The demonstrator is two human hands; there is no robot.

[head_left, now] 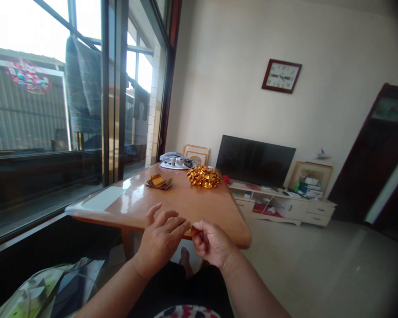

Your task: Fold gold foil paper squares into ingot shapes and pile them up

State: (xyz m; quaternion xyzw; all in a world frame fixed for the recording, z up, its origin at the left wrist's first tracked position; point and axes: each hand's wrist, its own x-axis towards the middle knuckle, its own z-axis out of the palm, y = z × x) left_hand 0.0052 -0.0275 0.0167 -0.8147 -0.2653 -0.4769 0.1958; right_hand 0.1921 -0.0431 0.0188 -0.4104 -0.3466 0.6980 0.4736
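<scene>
We are pinching a small gold foil piece (194,230) in the fingers (199,233) of our right hand (214,244), while our left hand (161,240) is hovering relaxed and open just beside it, above the edge of the glossy wooden table (215,212). We seem to be folding, which calls for firm fingertip creasing; farther off, a stack of gold foil squares (159,181) and a heap of gold foil folds (204,176) are lying on the table.
</scene>
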